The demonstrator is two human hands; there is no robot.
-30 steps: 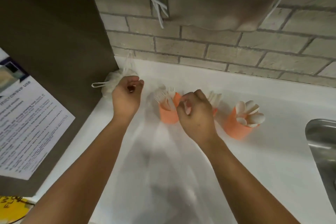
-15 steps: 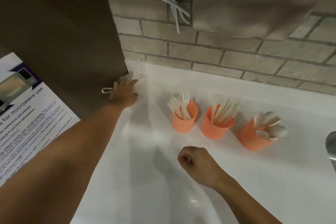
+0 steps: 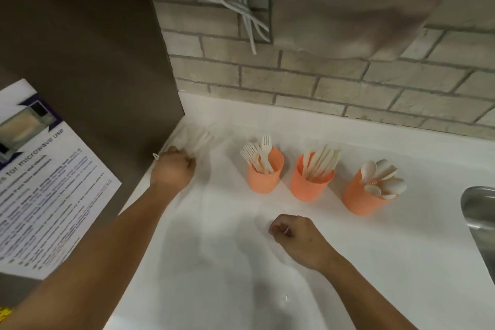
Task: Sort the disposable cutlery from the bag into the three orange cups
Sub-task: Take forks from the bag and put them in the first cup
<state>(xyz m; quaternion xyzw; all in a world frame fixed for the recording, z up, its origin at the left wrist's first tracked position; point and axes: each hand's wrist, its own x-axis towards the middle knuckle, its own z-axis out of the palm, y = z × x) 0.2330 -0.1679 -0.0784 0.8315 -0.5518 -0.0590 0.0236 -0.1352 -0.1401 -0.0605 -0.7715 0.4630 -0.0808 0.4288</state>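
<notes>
Nearest, the right hand [image 3: 292, 234] sits low over the white table [image 3: 375, 262] with its fingers curled in, pinching the thin edge of the clear bag [image 3: 211, 195]. The bag lies flat on the table as a faint, wrinkled film running from that hand up and to the left. At its far end the left hand [image 3: 173, 170] is closed in a fist round the bunched neck of the bag, close to the corner where the table meets a steel panel [image 3: 93, 48]. The film past the knuckles is blurred, and what it holds there cannot be told.

Beyond the right hand three orange cups stand in a row, apart from both hands and from the bag. The left cup [image 3: 263, 179] holds forks [image 3: 257, 153], the middle cup [image 3: 310, 186] holds knives [image 3: 321, 161], and the right cup [image 3: 364, 199], tilted a little, holds spoons [image 3: 383, 179].

At the right edge is the rim of a metal sink [image 3: 479, 209]. On the left hangs a printed notice [image 3: 40, 182] about microwave use. Farthest back, a brick wall [image 3: 348, 83] carries a looped white cable [image 3: 235, 0] and a steel dispenser [image 3: 361, 2].
</notes>
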